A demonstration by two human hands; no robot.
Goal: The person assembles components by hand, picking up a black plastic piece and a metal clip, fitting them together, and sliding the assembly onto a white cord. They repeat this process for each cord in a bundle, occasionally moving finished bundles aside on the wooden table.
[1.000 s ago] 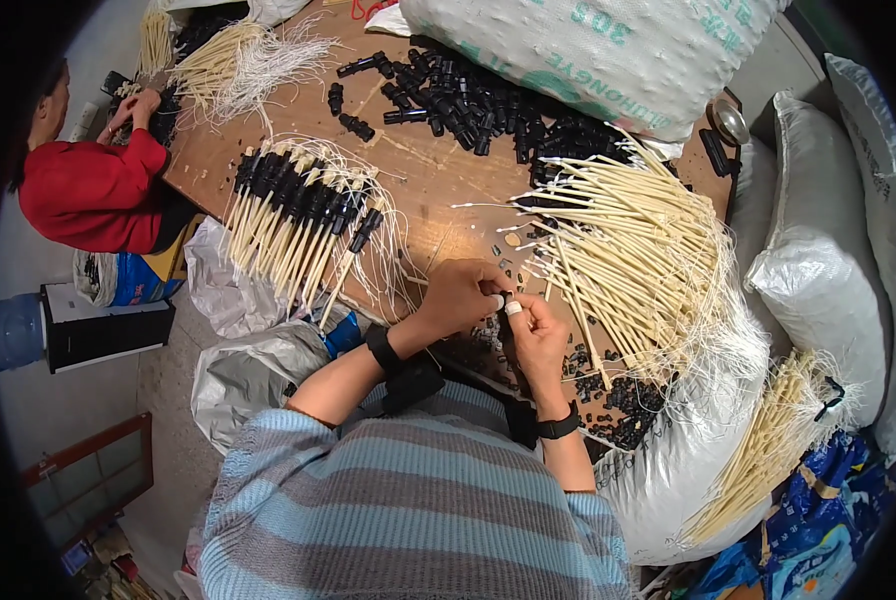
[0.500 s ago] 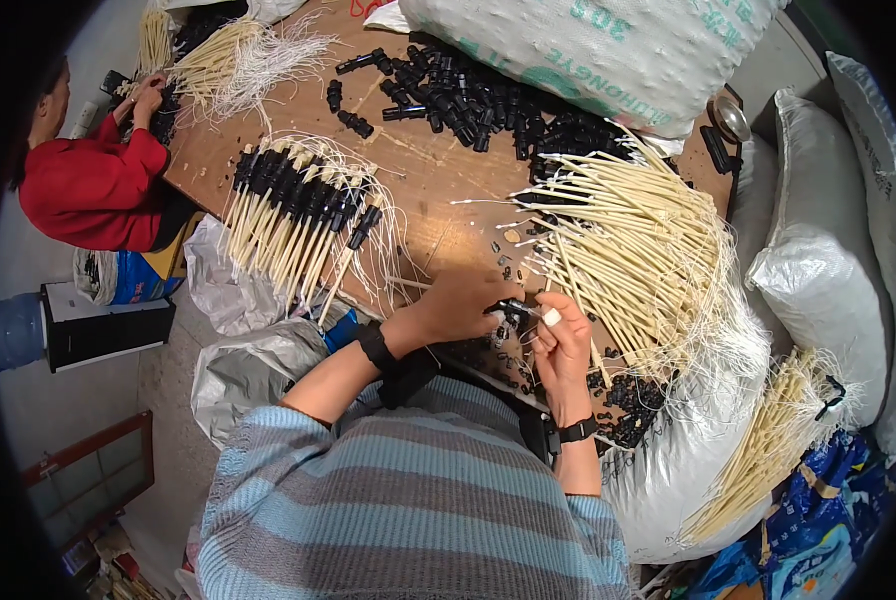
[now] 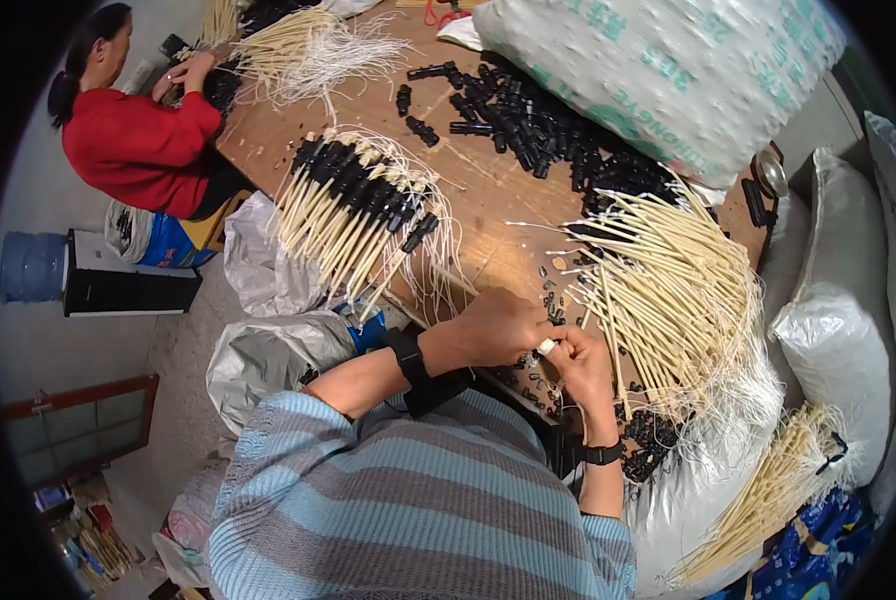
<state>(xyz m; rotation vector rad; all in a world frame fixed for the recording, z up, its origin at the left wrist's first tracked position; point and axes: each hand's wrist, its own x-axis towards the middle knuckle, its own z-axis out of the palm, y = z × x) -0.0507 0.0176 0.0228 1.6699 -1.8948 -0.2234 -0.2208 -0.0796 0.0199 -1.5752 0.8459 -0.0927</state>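
My left hand (image 3: 503, 328) is closed around a cream rod (image 3: 454, 279), whose one end sticks out past the knuckles over the table. The rest of the rod is hidden inside the fist. Pressed up against it, my right hand (image 3: 584, 368) is pinched, with a white wrap (image 3: 546, 347) on the thumb; what its fingertips grip is covered. Beyond my left hand lies a row of cream rods with black sleeves (image 3: 353, 195) and white strings. Right of my hands is a big heap of plain cream rods (image 3: 658, 290).
Black fittings (image 3: 538, 125) are piled at the back against a stuffed white sack (image 3: 658, 75). Small black pieces (image 3: 650, 440) lie near my right wrist. Full sacks (image 3: 838, 300) stand at the right. A co-worker in red (image 3: 143, 145) sits at the far left by another rod bundle (image 3: 288, 45).
My hands have drawn together, and the black fitting seen between them is now hidden. The whole scene has shifted rightward in view.
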